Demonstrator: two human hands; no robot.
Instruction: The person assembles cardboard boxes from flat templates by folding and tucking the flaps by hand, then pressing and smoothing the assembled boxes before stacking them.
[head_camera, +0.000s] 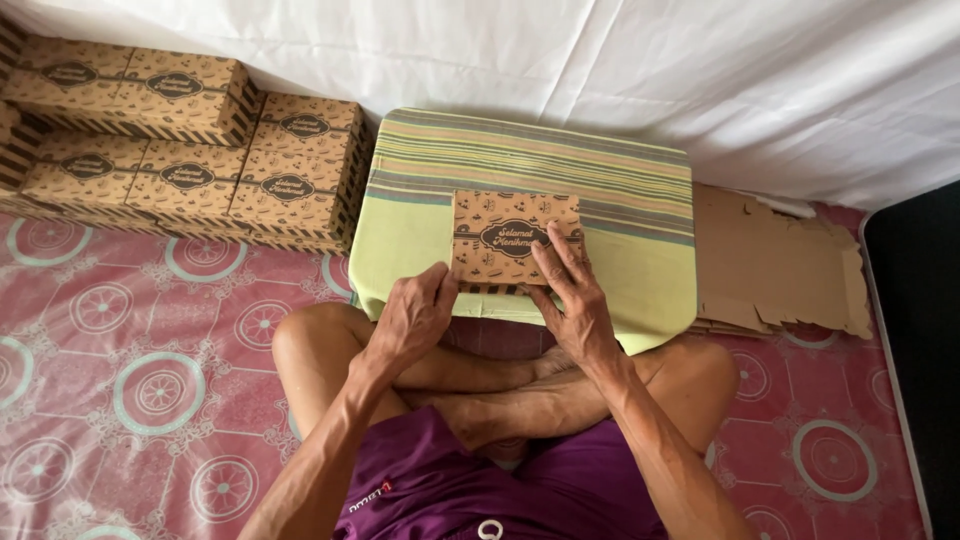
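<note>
A folded brown cardboard box (505, 225) with a dark oval label lies on a low surface covered with a green striped cloth (620, 240). My left hand (412, 318) grips the box's near left corner, fingers curled at its edge. My right hand (572, 295) lies flat on the box's near right part, fingers spread and pressing on the lid. I sit cross-legged on the floor behind the covered surface.
Several finished brown boxes (190, 150) are stacked at the left against a white cloth wall (620, 60). A pile of flat unfolded cardboard blanks (775, 265) lies at the right. A pink patterned mat (130, 380) covers the floor.
</note>
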